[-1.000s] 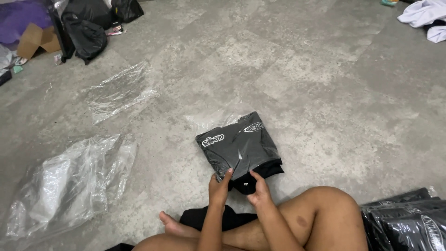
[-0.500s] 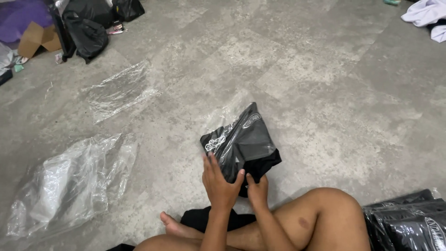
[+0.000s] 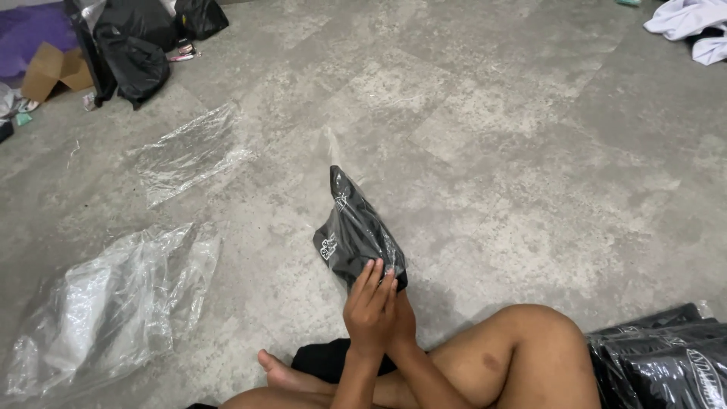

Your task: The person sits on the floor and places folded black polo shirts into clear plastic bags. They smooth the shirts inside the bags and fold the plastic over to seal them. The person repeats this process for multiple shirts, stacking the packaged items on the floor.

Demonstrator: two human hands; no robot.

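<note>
A grey concrete floor [image 3: 492,151] was seen, with a large crumpled clear plastic bag [image 3: 113,303] left of the knees. A black garment in a clear sleeve [image 3: 356,231] was held upright above the floor, gripped at its lower end by the left hand [image 3: 369,309], fingers [image 3: 372,279] closed on it; the right hand [image 3: 404,318] was mostly hidden behind, its grip not discernible.

Floor's left edge: crumpled clear plastic sheets [image 3: 113,303].
Far left corner: black bags [image 3: 136,53], cardboard piece [image 3: 53,68].
Far right corner: white cloth [image 3: 693,23].
Near right corner: stacked black packets [image 3: 666,363].
</note>
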